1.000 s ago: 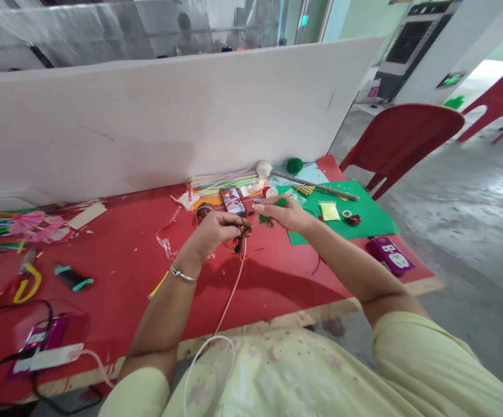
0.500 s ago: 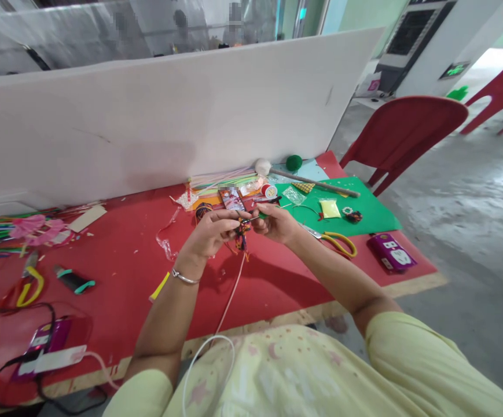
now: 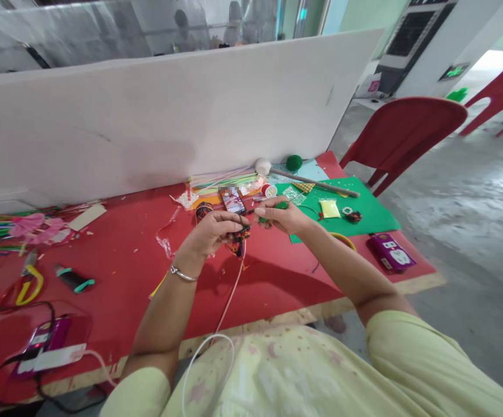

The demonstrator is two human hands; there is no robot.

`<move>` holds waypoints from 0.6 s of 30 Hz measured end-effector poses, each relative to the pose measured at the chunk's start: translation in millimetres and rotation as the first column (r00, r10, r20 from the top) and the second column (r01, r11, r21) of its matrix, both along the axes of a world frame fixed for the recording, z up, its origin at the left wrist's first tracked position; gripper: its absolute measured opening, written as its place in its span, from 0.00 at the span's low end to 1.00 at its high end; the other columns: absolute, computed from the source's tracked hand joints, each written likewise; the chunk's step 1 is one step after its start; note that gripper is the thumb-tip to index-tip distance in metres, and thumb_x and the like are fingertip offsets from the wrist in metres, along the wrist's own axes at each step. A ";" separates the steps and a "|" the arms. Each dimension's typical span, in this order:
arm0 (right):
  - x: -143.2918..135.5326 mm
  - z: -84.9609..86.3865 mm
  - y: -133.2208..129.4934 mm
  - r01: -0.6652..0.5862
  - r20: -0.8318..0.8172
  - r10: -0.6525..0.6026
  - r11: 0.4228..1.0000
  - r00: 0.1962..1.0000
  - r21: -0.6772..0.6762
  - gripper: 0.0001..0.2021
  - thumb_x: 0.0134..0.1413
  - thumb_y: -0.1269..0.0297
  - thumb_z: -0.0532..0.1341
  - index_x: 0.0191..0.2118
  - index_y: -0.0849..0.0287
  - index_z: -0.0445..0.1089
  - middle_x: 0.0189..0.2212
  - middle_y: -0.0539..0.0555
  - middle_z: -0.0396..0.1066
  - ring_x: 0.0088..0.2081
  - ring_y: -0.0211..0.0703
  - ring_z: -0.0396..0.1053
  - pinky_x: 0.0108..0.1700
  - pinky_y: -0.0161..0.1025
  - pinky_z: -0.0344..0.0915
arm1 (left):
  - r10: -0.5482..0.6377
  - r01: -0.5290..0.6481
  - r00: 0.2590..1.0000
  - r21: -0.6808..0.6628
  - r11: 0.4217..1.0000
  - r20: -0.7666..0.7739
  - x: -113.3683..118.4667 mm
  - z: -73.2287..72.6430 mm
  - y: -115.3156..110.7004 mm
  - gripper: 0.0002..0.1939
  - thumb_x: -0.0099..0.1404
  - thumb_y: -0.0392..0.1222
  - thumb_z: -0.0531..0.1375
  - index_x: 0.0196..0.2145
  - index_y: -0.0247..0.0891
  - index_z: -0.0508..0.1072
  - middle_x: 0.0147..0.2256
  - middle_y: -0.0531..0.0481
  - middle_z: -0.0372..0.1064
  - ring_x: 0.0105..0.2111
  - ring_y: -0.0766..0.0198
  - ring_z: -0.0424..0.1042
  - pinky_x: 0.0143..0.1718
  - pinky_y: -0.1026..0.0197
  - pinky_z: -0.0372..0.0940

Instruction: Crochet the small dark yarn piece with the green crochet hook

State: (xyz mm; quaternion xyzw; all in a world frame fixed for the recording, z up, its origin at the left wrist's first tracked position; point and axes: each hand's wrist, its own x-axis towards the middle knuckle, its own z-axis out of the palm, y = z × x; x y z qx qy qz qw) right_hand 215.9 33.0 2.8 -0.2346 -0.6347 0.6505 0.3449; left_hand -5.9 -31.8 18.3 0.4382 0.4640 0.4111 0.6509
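Between its fingers my left hand (image 3: 217, 231) pinches a small dark piece of multicoloured yarn work (image 3: 239, 242), whose loose orange and dark ends hang below. My right hand (image 3: 279, 215) is closed around a green-handled tool (image 3: 282, 205), just right of the yarn work; the tool's tip is too small to make out. Just behind my hands lies a phone (image 3: 232, 200) with its screen lit. A ball of mixed dark yarn (image 3: 203, 212) sits behind my left hand.
On the green sheet (image 3: 373, 211) are a yellow packet (image 3: 330, 208), a stick (image 3: 320, 182) and a small yarn bundle (image 3: 354, 216). Yellow-handled pliers (image 3: 29, 284) and a cutter (image 3: 75, 280) lie at left. A white board (image 3: 155, 121) stands behind; a purple box (image 3: 390, 253) is at right.
My right hand has moved slightly right and turned, away from the yarn work, with the green handle now showing above it. My left hand has shifted slightly, still holding the yarn work.
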 end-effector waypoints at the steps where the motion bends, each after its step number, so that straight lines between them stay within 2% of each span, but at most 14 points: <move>1: 2.3 5.7 -0.9 -0.007 0.048 0.001 0.992 0.999 0.123 0.20 0.57 0.47 0.70 0.31 0.62 0.79 0.21 0.50 0.72 0.23 0.34 0.66 0.25 0.32 0.62 | 0.006 -0.006 1.000 0.014 1.000 -0.016 0.2 -0.7 0.3 0.14 0.45 0.38 0.72 0.32 0.32 0.86 0.27 0.46 0.76 0.20 0.72 0.62 0.21 0.66 0.52; 2: 4.2 11.0 -2.8 -0.013 0.096 -0.012 0.966 0.995 0.257 0.19 0.60 0.48 0.68 0.31 0.62 0.79 0.22 0.50 0.72 0.24 0.34 0.66 0.26 0.33 0.62 | 0.014 -0.012 0.999 0.036 0.999 -0.035 0.5 -2.0 0.7 0.14 0.45 0.38 0.72 0.32 0.32 0.86 0.27 0.46 0.76 0.20 0.72 0.61 0.20 0.66 0.51; 3: 5.3 15.4 -5.7 -0.019 0.137 -0.039 0.917 0.990 0.399 0.19 0.64 0.50 0.66 0.32 0.62 0.79 0.22 0.50 0.71 0.24 0.34 0.65 0.28 0.33 0.62 | 0.023 -0.019 0.998 0.068 0.998 -0.058 1.0 -3.8 1.4 0.13 0.45 0.38 0.71 0.32 0.32 0.86 0.26 0.47 0.75 0.19 0.73 0.59 0.20 0.66 0.50; 4: 5.6 18.4 -9.5 -0.020 0.161 -0.082 0.839 0.984 0.544 0.18 0.67 0.52 0.64 0.32 0.61 0.78 0.23 0.50 0.71 0.25 0.34 0.64 0.29 0.34 0.61 | 0.034 -0.025 0.996 0.105 0.994 -0.087 1.7 -5.9 2.2 0.13 0.46 0.38 0.71 0.33 0.32 0.86 0.24 0.49 0.73 0.19 0.73 0.58 0.20 0.66 0.50; 5: 5.1 19.8 -13.8 -0.017 0.170 -0.135 0.732 0.976 0.681 0.17 0.69 0.54 0.62 0.32 0.61 0.78 0.24 0.50 0.71 0.26 0.35 0.64 0.30 0.35 0.61 | 0.052 -0.035 0.992 0.146 0.989 -0.119 2.6 -8.0 3.1 0.13 0.47 0.38 0.71 0.33 0.33 0.86 0.22 0.50 0.71 0.18 0.73 0.57 0.20 0.65 0.50; 7: 1.8 17.5 -22.8 -0.014 0.151 -0.267 0.454 0.952 0.891 0.16 0.72 0.60 0.59 0.34 0.60 0.77 0.26 0.53 0.73 0.29 0.38 0.66 0.34 0.38 0.63 | 0.120 -0.078 0.979 0.237 0.968 -0.166 5.1 -12.0 4.8 0.13 0.49 0.37 0.71 0.34 0.34 0.86 0.21 0.52 0.70 0.20 0.70 0.60 0.22 0.65 0.53; 9: -2.7 10.2 -30.3 -0.037 0.106 -0.386 0.182 0.916 0.983 0.13 0.72 0.65 0.57 0.35 0.60 0.76 0.28 0.55 0.75 0.32 0.42 0.68 0.36 0.40 0.66 | 0.211 -0.145 0.961 0.323 0.935 -0.179 8.1 -14.7 6.0 0.11 0.50 0.37 0.71 0.34 0.36 0.86 0.25 0.50 0.73 0.24 0.67 0.65 0.25 0.64 0.58; 10: -4.8 5.8 -33.0 -0.048 0.078 -0.430 0.080 0.900 0.996 0.12 0.71 0.66 0.58 0.36 0.61 0.76 0.29 0.56 0.76 0.33 0.43 0.69 0.37 0.41 0.67 | 0.248 -0.174 0.953 0.356 0.918 -0.174 9.4 -15.4 6.3 0.11 0.50 0.37 0.71 0.34 0.36 0.86 0.27 0.49 0.75 0.26 0.66 0.66 0.26 0.64 0.59; 11: -6.5 1.5 -34.8 -0.054 0.052 -0.461 0.007 0.886 0.998 0.11 0.71 0.68 0.58 0.36 0.61 0.76 0.30 0.57 0.76 0.33 0.44 0.69 0.37 0.41 0.68 | 0.275 -0.195 0.946 0.380 0.904 -0.168 10.6 -15.7 6.5 0.11 0.51 0.37 0.71 0.35 0.37 0.86 0.28 0.48 0.76 0.27 0.65 0.67 0.27 0.63 0.60; 12: -7.7 -2.4 -35.9 -0.051 0.024 -0.480 -0.042 0.877 0.998 0.10 0.70 0.68 0.59 0.37 0.62 0.76 0.30 0.57 0.76 0.33 0.44 0.70 0.37 0.41 0.69 | 0.292 -0.208 0.942 0.393 0.895 -0.165 11.4 -15.8 6.4 0.11 0.51 0.38 0.71 0.35 0.37 0.86 0.29 0.48 0.76 0.27 0.65 0.67 0.27 0.63 0.61; 14: -8.8 -8.7 -36.0 -0.029 -0.020 -0.501 -0.089 0.865 0.996 0.08 0.69 0.69 0.59 0.39 0.62 0.76 0.30 0.57 0.77 0.33 0.45 0.70 0.36 0.42 0.70 | 0.306 -0.223 0.938 0.393 0.892 -0.163 12.1 -15.1 5.9 0.12 0.52 0.39 0.71 0.36 0.36 0.86 0.28 0.49 0.75 0.25 0.68 0.65 0.25 0.64 0.59; 18: -9.4 -16.4 -33.6 0.062 -0.096 -0.489 -0.086 0.867 0.994 0.05 0.69 0.68 0.60 0.44 0.59 0.75 0.35 0.58 0.79 0.35 0.45 0.73 0.39 0.44 0.73 | 0.328 -0.283 0.941 0.337 0.898 -0.083 11.9 -12.5 4.4 0.11 0.55 0.41 0.70 0.37 0.36 0.86 0.26 0.52 0.72 0.20 0.73 0.58 0.21 0.65 0.53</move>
